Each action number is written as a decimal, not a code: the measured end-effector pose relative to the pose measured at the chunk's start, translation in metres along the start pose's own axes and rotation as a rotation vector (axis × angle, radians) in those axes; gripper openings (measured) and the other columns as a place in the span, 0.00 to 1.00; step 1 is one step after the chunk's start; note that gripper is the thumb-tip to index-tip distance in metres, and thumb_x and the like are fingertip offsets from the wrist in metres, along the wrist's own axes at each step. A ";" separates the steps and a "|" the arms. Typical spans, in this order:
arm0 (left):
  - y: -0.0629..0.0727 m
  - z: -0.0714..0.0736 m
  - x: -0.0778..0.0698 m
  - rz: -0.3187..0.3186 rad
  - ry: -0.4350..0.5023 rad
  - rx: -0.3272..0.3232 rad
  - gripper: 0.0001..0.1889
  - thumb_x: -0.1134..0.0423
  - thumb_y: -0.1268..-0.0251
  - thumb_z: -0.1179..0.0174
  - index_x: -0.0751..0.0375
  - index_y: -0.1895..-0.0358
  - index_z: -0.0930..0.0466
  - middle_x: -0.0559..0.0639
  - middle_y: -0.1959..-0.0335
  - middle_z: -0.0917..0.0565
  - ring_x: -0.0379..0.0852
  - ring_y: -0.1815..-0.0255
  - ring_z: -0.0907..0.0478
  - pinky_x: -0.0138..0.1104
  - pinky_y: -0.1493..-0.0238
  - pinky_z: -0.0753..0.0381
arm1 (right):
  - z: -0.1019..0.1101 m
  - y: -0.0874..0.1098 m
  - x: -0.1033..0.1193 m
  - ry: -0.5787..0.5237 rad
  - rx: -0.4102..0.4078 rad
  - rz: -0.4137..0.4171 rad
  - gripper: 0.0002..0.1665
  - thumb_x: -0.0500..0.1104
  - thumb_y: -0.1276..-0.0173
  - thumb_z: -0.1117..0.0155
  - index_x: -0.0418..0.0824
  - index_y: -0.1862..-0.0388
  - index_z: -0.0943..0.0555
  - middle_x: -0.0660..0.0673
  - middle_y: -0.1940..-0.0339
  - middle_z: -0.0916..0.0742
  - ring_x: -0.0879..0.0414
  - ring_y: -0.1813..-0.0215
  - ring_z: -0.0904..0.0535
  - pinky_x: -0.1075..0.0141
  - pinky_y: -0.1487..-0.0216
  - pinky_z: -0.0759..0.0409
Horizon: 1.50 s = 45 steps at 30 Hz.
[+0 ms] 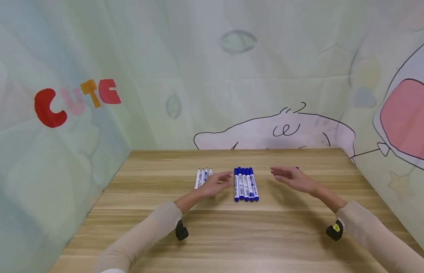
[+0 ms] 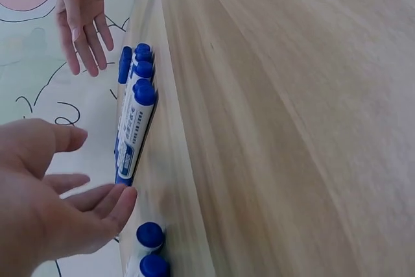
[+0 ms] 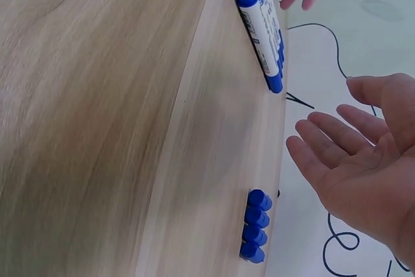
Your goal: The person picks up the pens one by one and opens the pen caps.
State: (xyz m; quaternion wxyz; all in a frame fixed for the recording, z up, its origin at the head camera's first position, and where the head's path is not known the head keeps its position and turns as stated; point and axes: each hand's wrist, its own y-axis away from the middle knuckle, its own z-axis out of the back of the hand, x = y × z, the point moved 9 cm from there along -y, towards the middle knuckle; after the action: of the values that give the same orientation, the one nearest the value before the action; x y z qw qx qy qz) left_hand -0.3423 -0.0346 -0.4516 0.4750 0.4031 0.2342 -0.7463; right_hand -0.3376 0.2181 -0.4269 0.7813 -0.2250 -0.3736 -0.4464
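Observation:
Several capped whiteboard markers (image 1: 246, 185), white with blue caps and ends, lie side by side mid-table. Left of this row are several uncapped markers (image 1: 199, 178), dark tips pointing to the far side; the left hand (image 1: 215, 184) partly covers them in the head view. That hand hovers between the two groups, fingers extended and holding nothing. To the right of the capped row, the right hand (image 1: 293, 178) is held above the table, fingers extended and nothing gripped. Several loose blue caps (image 3: 257, 218) stand in a line by it in the right wrist view, mostly hidden in the head view.
The wooden table (image 1: 232, 235) ends against a printed cloth backdrop (image 1: 184, 76) at the back and sides. A black wrist device (image 1: 181, 230) hangs under the left forearm, another wrist device (image 1: 334, 230) under the right.

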 end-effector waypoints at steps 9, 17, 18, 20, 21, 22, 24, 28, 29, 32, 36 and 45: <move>-0.011 -0.007 0.005 0.086 0.033 -0.131 0.37 0.66 0.31 0.39 0.68 0.22 0.42 0.71 0.27 0.30 0.66 0.31 0.26 0.54 0.29 0.25 | -0.009 -0.005 -0.003 0.011 0.002 0.006 0.30 0.44 0.18 0.46 0.31 0.24 0.34 0.30 0.30 0.22 0.34 0.29 0.25 0.43 0.32 0.23; -0.021 -0.020 0.007 0.114 0.065 -0.128 0.41 0.68 0.34 0.36 0.67 0.20 0.46 0.69 0.25 0.32 0.65 0.29 0.28 0.52 0.29 0.26 | -0.012 -0.004 -0.003 -0.012 0.015 0.016 0.30 0.43 0.19 0.46 0.31 0.24 0.35 0.30 0.30 0.22 0.34 0.30 0.24 0.43 0.32 0.23; -0.022 -0.021 0.006 0.106 0.062 -0.124 0.42 0.69 0.35 0.35 0.68 0.20 0.46 0.70 0.26 0.31 0.65 0.29 0.28 0.52 0.28 0.26 | -0.011 -0.004 -0.003 -0.012 0.016 0.019 0.31 0.43 0.19 0.45 0.31 0.24 0.35 0.30 0.30 0.22 0.34 0.30 0.24 0.44 0.33 0.22; -0.022 -0.023 0.006 0.096 0.051 -0.117 0.43 0.70 0.37 0.34 0.69 0.21 0.45 0.70 0.26 0.31 0.65 0.28 0.28 0.51 0.27 0.28 | -0.010 -0.003 -0.003 -0.021 0.015 0.023 0.30 0.42 0.19 0.45 0.31 0.24 0.35 0.29 0.30 0.22 0.34 0.30 0.24 0.44 0.33 0.22; -0.022 -0.023 0.005 0.093 0.042 -0.116 0.43 0.70 0.38 0.33 0.69 0.21 0.45 0.70 0.26 0.31 0.65 0.28 0.28 0.51 0.27 0.28 | -0.009 -0.002 -0.003 -0.026 0.013 0.021 0.30 0.42 0.19 0.45 0.31 0.24 0.35 0.29 0.30 0.22 0.34 0.30 0.24 0.44 0.33 0.21; -0.022 -0.024 0.005 0.089 0.029 -0.117 0.43 0.70 0.38 0.33 0.70 0.21 0.45 0.70 0.27 0.30 0.64 0.29 0.28 0.51 0.27 0.28 | -0.009 -0.002 -0.004 -0.028 0.010 0.014 0.31 0.43 0.19 0.45 0.32 0.23 0.35 0.29 0.30 0.22 0.34 0.30 0.24 0.45 0.33 0.21; -0.023 -0.024 0.005 0.083 0.009 -0.120 0.43 0.70 0.39 0.32 0.70 0.22 0.44 0.70 0.28 0.29 0.64 0.29 0.27 0.50 0.27 0.28 | -0.008 -0.001 -0.005 -0.028 0.012 0.008 0.31 0.43 0.19 0.45 0.32 0.23 0.35 0.29 0.30 0.22 0.34 0.30 0.24 0.46 0.34 0.20; -0.024 -0.025 0.003 0.068 -0.001 -0.117 0.42 0.70 0.40 0.32 0.71 0.23 0.42 0.70 0.31 0.26 0.63 0.33 0.25 0.50 0.28 0.26 | -0.006 0.001 -0.004 -0.045 0.019 0.010 0.30 0.42 0.19 0.46 0.30 0.24 0.35 0.27 0.30 0.22 0.33 0.30 0.24 0.49 0.36 0.18; -0.024 -0.025 0.002 0.059 -0.008 -0.117 0.42 0.70 0.40 0.32 0.71 0.23 0.41 0.70 0.33 0.25 0.62 0.34 0.24 0.49 0.29 0.25 | -0.006 0.001 -0.004 -0.051 0.023 0.016 0.30 0.41 0.19 0.46 0.29 0.24 0.36 0.27 0.30 0.23 0.32 0.30 0.24 0.49 0.37 0.18; -0.024 -0.025 -0.002 0.024 -0.012 -0.115 0.39 0.72 0.42 0.32 0.73 0.25 0.37 0.69 0.45 0.20 0.56 0.48 0.21 0.43 0.42 0.17 | -0.006 0.002 -0.004 -0.078 0.031 0.023 0.30 0.38 0.19 0.46 0.28 0.24 0.36 0.25 0.30 0.24 0.31 0.31 0.24 0.50 0.36 0.18; -0.023 -0.023 -0.004 0.007 -0.022 -0.120 0.38 0.77 0.46 0.34 0.77 0.28 0.35 0.55 0.70 0.27 0.42 0.71 0.33 0.28 0.68 0.30 | -0.007 0.003 -0.006 -0.107 0.045 0.020 0.30 0.37 0.20 0.47 0.27 0.23 0.38 0.24 0.29 0.25 0.32 0.31 0.24 0.50 0.36 0.18; -0.024 -0.016 0.011 0.135 -0.014 -0.095 0.44 0.74 0.49 0.28 0.74 0.26 0.39 0.58 0.54 0.19 0.45 0.58 0.21 0.36 0.48 0.15 | -0.003 0.006 -0.006 -0.096 0.009 0.035 0.31 0.41 0.18 0.46 0.27 0.25 0.36 0.25 0.31 0.23 0.34 0.34 0.20 0.55 0.39 0.16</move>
State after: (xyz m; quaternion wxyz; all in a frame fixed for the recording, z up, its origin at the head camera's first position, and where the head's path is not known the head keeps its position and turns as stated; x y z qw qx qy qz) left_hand -0.3603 -0.0181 -0.4703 0.5446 0.3898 0.2383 -0.7033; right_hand -0.3337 0.2224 -0.4334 0.7712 -0.2491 -0.4085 -0.4199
